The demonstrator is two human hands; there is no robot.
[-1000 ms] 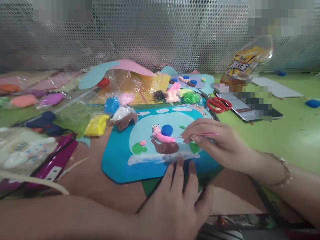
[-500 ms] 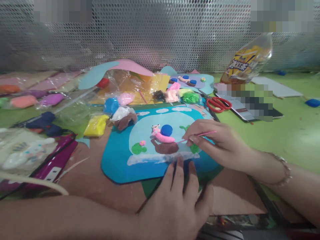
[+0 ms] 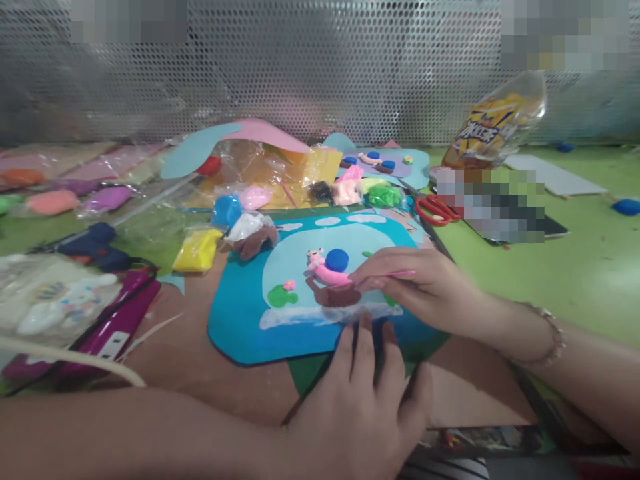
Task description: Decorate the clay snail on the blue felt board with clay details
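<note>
A blue card (image 3: pixel 240 313) with a pale blue middle lies in front of me. On it is a clay picture: a pink figure (image 3: pixel 330 275) with eyes, a blue disc (image 3: pixel 337 260) against its back, and a brown clay boat shape (image 3: pixel 336 297) beneath. My right hand (image 3: pixel 425 280) pinches a thin pink stick (image 3: pixel 400 273); its tip, hidden by the fingers, is near the brown clay's upper edge. My left hand (image 3: pixel 360 393) rests with fingers spread on the card's lower edge. A green clay leaf with a pink flower (image 3: pixel 289 285) sits left of the boat.
Bagged clay lies behind the card, including a yellow pack (image 3: pixel 197 251). Red-handled scissors (image 3: pixel 436 210), a phone-like slab (image 3: pixel 500 207) and a tilted drink bottle (image 3: pixel 493 127) stand to the right. A glue gun (image 3: pixel 97 247) and a purple case (image 3: pixel 125 320) lie left.
My right hand has moved left with the pink stick, closer to the pink figure and brown clay, and now covers more of the green clay at right. The left hand stays on the card.
</note>
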